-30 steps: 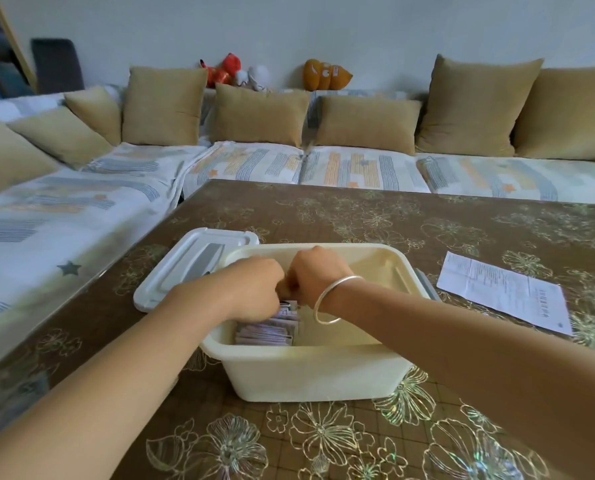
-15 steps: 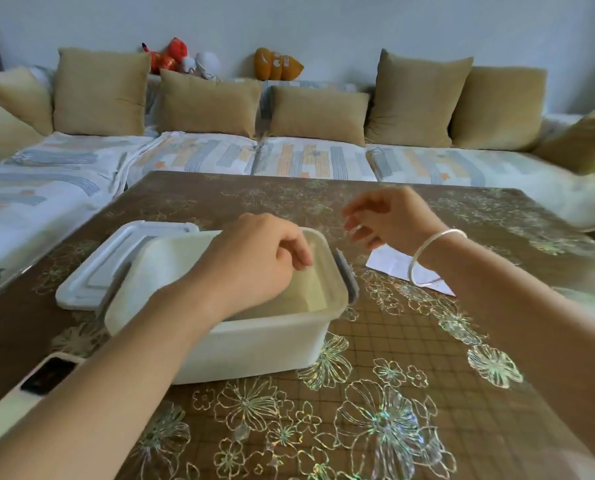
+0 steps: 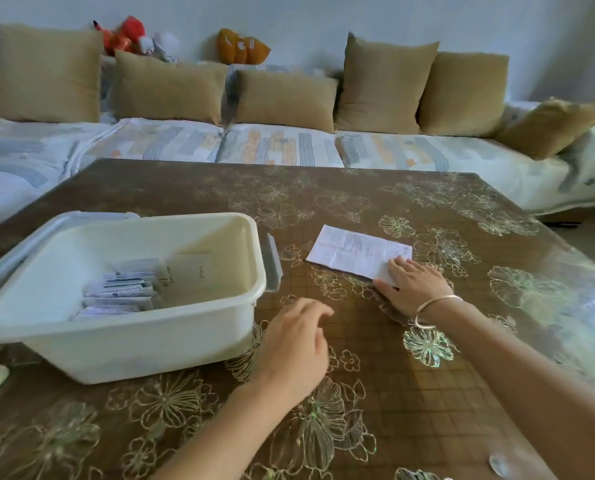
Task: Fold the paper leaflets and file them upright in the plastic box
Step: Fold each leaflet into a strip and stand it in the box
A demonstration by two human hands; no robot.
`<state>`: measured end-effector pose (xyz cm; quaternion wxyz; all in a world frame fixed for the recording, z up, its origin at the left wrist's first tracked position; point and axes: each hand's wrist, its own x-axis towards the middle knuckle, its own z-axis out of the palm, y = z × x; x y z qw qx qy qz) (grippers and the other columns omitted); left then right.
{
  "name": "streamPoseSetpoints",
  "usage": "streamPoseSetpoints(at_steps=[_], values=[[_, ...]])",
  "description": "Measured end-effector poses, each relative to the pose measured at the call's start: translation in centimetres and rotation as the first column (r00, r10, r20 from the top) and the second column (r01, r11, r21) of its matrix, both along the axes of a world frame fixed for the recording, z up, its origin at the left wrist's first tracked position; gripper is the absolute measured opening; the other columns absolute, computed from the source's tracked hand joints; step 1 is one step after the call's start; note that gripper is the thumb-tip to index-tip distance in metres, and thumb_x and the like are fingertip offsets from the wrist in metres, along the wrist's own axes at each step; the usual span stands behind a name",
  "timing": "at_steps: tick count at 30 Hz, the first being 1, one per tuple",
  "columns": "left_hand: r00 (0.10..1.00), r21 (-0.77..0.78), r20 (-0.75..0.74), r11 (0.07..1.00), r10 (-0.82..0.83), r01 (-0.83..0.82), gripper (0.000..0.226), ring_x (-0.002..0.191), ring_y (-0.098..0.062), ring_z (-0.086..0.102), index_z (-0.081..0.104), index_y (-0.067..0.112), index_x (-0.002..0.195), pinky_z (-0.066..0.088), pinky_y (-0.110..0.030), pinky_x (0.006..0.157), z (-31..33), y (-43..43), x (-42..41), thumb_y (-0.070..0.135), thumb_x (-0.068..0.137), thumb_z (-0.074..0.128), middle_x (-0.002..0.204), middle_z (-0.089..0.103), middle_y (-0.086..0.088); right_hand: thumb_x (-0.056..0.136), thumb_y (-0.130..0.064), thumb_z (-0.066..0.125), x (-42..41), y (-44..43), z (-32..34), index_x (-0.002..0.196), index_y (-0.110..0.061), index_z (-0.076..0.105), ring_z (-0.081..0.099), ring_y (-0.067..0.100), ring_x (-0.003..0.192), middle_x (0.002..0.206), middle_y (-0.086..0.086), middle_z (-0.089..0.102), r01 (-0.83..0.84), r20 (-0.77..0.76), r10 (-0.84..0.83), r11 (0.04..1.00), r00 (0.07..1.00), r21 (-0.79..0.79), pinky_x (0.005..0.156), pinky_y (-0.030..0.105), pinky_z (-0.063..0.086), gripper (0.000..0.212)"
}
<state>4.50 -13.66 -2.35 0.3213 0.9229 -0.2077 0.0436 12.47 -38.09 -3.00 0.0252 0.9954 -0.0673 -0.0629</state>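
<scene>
Box first: the plastic box [image 3: 133,344] sits open on the flowered table [image 3: 375,393], with its lid [image 3: 25,242] tucked against its left and far sides, out of the way so the mouth is free for filing. Inside, toward the box's near-left end, a row of folded leaflets [image 3: 119,294] stands on edge, packed face to face, and that packing is likely what props them upright. The box's right half is bare plastic, so there's room for more. On its right wall a grey clip handle [image 3: 273,268] hangs loose.

Just right of the box's near corner hovers the left hand [image 3: 296,344], low over the table, fingers relaxed and a little spread, holding nothing. I'd say it's placed to help with the fold. Further right of the box, level with that clip, one unfolded leaflet [image 3: 351,254] lies flat on the table, creases showing: next in line to be folded and filed, by my reading. The right hand [image 3: 413,289], bangle [image 3: 434,306] at the wrist, is down on the leaflet's end farthest from the box, fingers straight and pressing, pinning the sheet so it won't skate on the glossy cover. Whether the thumb has got under the paper's edge I can't tell; the picture is soft there.
</scene>
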Motion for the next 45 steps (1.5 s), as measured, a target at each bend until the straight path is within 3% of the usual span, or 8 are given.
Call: streamPoseSetpoints(at_steps=[8,12,17,27,32,38,42,45], values=[[0.995,0.125,0.099,0.992,-0.006,-0.007,0.042,0.140,-0.005,0.027,0.047,0.035,0.140,0.025,-0.027,0.114,-2.0,-0.2,0.6,0.037,0.099,0.045,0.153,0.034,0.016,0.098,-0.050,0.030,-9.9,6.0,3.5,0.121,-0.036,0.058,0.050,0.010,0.118,0.114,-0.012,0.065,-0.239,0.174,0.245,0.970,0.954,-0.053,0.102,0.029,0.037,0.039],[0.991,0.147,0.137,0.989,-0.008,-0.012,0.038,0.141,-0.006,0.028,0.054,0.036,0.135,0.027,-0.026,0.116,-3.0,-0.3,0.5,0.041,0.098,0.046,0.149,0.042,0.015,0.093,-0.053,0.044,-6.5,6.1,3.6,0.121,-0.025,0.055,0.045,0.016,0.119,0.121,-0.004,0.056,-0.126,0.237,0.106,0.990,0.966,0.071,0.097,0.032,0.045,0.041],[0.980,0.164,0.196,0.986,-0.032,-0.001,0.043,0.140,-0.012,0.035,0.055,0.028,0.136,0.034,-0.033,0.114,-3.8,-0.3,0.5,0.039,0.097,0.043,0.147,0.047,0.007,0.064,-0.061,0.075,0.2,6.4,3.2,0.139,-0.011,0.036,0.050,0.027,0.114,0.128,0.009,0.051,0.060,-0.046,-0.051,0.972,0.998,0.226,0.099,0.042,0.046,0.098],[0.997,-0.223,0.066,0.975,0.031,-0.016,0.028,0.097,0.000,0.061,0.070,0.024,0.112,0.047,-0.016,0.091,-3.0,0.4,0.3,0.009,0.090,0.059,0.117,0.065,0.015,0.080,-0.040,0.070,0.1,6.4,4.4,0.125,-0.011,0.055,0.056,0.017,0.085,0.098,-0.001,0.059,0.069,-0.303,-0.014,0.982,0.953,0.173,0.079,0.025,0.052,0.055],[0.981,-0.529,-0.115,0.826,0.158,-0.195,0.036,0.105,0.005,0.056,0.064,0.024,0.113,0.047,-0.005,0.076,-1.2,0.3,-1.0,-0.001,0.087,0.063,0.118,0.057,0.009,0.091,-0.026,0.060,-5.4,4.1,5.4,0.103,-0.020,0.067,0.061,0.008,0.071,0.086,-0.007,0.066,0.119,-0.161,-0.026,0.790,0.987,0.601,0.053,0.015,0.046,0.015],[0.895,-0.512,-0.422,0.777,0.145,-0.367,0.084,0.074,-0.005,0.063,0.028,0.028,0.149,0.054,-0.024,0.060,1.8,-0.4,-3.1,0.030,0.081,0.077,0.137,0.049,0.015,0.086,-0.022,0.064,-12.4,3.7,6.4,0.095,-0.020,0.068,0.069,0.004,0.072,0.083,-0.011,0.072,-0.031,0.103,-0.139,0.445,0.985,0.895,0.057,0.015,0.053,0.010],[0.901,-0.677,-0.429,0.684,-0.066,-0.272,0.024,0.054,-0.011,0.057,0.065,0.013,0.110,0.044,-0.022,0.046,3.8,0.3,-4.4,0.015,0.086,0.069,0.074,0.070,0.003,0.081,-0.015,0.068,-15.2,4.0,5.8,0.095,-0.021,0.069,0.069,0.009,0.086,0.091,-0.013,0.073,-0.224,0.274,-0.143,0.294,0.951,0.929,0.069,0.025,0.057,0.015],[0.976,-0.697,-0.211,0.709,-0.061,-0.107,0.009,0.075,-0.009,0.069,0.071,0.019,0.089,0.054,-0.019,0.067,4.9,1.7,-5.5,0.013,0.082,0.071,0.079,0.074,0.006,0.076,-0.016,0.073,-16.3,4.1,4.9,0.091,-0.040,0.069,0.063,0.013,0.100,0.096,-0.019,0.070,-0.369,0.474,-0.183,0.417,0.861,0.831,0.085,0.031,0.052,0.029]])
